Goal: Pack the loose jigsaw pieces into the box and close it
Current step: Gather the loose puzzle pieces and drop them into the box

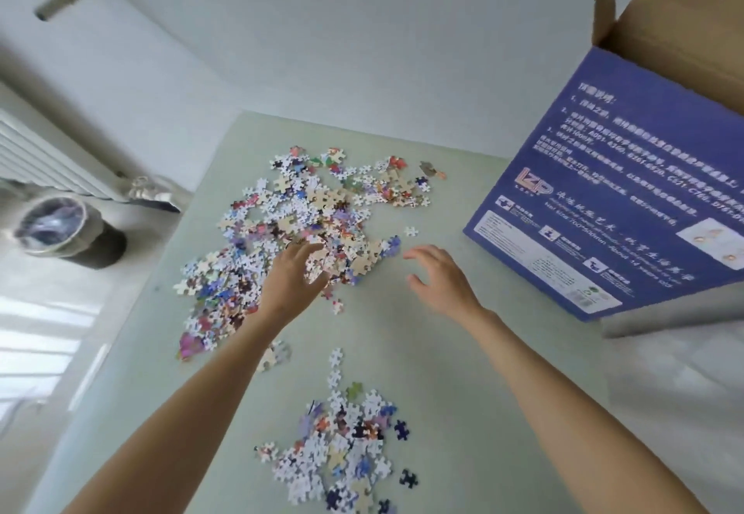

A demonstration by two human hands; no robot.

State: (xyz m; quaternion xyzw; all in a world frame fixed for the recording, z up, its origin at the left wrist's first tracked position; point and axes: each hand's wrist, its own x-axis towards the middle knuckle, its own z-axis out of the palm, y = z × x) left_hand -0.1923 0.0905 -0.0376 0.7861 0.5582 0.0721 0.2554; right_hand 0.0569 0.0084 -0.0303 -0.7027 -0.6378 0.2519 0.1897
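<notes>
A large heap of loose jigsaw pieces (306,215) covers the middle of the pale green table (463,352). A smaller heap of pieces (342,449) lies near the front edge. My left hand (292,278) rests on the near side of the large heap, fingers spread over the pieces. My right hand (439,278) hovers just right of the heap with relaxed, slightly bent fingers and holds nothing. The blue jigsaw box (628,207) stands at the right of the table, its brown flaps (692,26) open.
A single piece (410,231) lies apart between the heap and the box. On the floor to the left stands a waste bin (56,227) beside a white radiator (48,159). A white wall rises behind the table.
</notes>
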